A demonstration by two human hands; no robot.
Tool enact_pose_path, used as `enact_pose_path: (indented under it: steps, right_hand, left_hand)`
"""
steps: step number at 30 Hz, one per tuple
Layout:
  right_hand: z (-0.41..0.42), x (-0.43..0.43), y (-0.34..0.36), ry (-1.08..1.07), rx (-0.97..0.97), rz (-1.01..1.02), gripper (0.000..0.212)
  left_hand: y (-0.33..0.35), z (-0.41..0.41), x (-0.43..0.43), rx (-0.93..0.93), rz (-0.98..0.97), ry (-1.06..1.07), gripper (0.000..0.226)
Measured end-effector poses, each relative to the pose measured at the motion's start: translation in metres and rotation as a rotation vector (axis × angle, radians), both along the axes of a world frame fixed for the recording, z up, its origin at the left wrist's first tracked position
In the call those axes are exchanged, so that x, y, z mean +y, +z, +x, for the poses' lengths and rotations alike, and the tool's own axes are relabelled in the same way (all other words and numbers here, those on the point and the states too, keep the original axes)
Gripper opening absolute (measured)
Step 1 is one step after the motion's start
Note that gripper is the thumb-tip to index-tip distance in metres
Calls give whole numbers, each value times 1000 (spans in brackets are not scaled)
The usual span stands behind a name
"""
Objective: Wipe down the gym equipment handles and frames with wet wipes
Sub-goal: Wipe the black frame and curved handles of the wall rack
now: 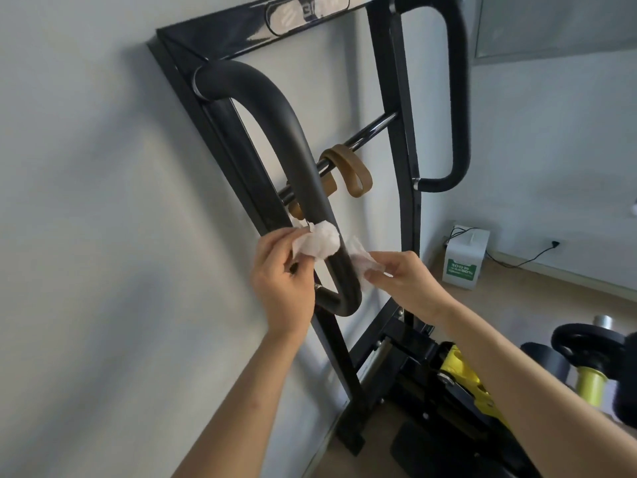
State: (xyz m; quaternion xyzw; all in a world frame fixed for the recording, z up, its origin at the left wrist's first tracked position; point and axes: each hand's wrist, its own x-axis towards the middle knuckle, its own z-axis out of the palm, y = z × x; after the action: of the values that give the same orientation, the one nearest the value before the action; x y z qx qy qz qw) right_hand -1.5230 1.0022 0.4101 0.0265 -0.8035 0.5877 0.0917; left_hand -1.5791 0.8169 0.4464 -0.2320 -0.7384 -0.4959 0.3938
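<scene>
Two hands: both were raised to the lower stretch of the padded handle (300, 160), one on each side of it.
Left hand (281, 270): its fingers were pinched on one end of the wet wipe (319, 243), at the 9 o'clock side of the handle.
Right hand (405, 279): its fingertips were clenched on the other end of the wipe, at the 3 o'clock side of the handle.
Wet wipe: white and crumpled, it was looped over the front of the handle, touching the foam just above the lower bend.
Padded handle: black, a long loop fixed to the black frame (220, 139), which leaned against the pale wall (86, 201).
Second handle (458, 98): a matching black loop stood at 1 o'clock from the hands, on the frame's other upright.
Crossbar (372, 131): a shiny bar ran between the uprights, with brown bands (348, 170) hung over it, behind the padded handle.
Floor: a white box (463, 258) with a green label stood at 3 o'clock by the wall; yellow and black equipment parts (462, 377) lay at 5 o'clock.
</scene>
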Motion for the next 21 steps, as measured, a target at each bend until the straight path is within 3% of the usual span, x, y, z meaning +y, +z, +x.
enact_pose_path:
  steps: [4,8,11,14,17,21]
  right_hand:
    - [2,-7,15,51,1,-400,46]
    - [-3,-13,21,33,85,-466,32]
    - [-3,-17,13,41,24,-498,33]
    - [-5,-17,-3,13,-10,-398,33]
    - [-8,-16,-22,-78,25,-181,17]
    - [-5,-15,-31,-194,27,-113,22]
  left_hand:
    - [24,-7,-3,-341,138,-48,15]
    - [45,14,5,-778,513,-383,25]
    - [49,20,5,-766,394,-410,15]
    - [46,14,6,-661,242,-308,7]
    - [38,5,0,-592,143,-237,15]
    - [20,1,-7,-566,25,-214,19]
